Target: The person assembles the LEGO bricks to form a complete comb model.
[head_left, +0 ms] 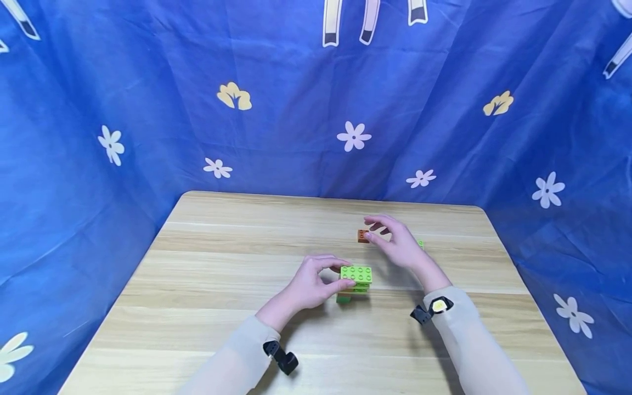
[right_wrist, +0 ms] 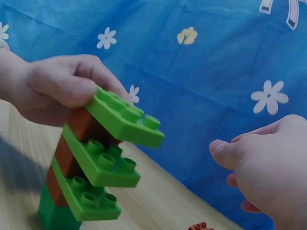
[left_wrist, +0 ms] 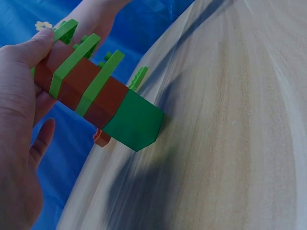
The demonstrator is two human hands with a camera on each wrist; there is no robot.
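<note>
A tower of toy building bricks (right_wrist: 62,165) stands on the table, a dark green brick (left_wrist: 136,120) at its base. Above that, brown bricks alternate with light green plates that jut out to one side. My left hand (head_left: 316,280) grips the tower near its top, thumb on the near side and fingers behind. Farther back, my right hand (head_left: 397,241) is over a loose brown brick (head_left: 362,236), fingers relaxed and spread. In the right wrist view that brick (right_wrist: 200,226) shows below the right hand (right_wrist: 268,163), apart from it. Nothing shows in the right hand's grasp.
A light green piece (head_left: 421,244) lies on the table behind my right wrist, mostly hidden in the head view. The wooden table (head_left: 237,241) has rounded far corners. A blue patterned curtain (head_left: 291,126) hangs behind it and at both sides.
</note>
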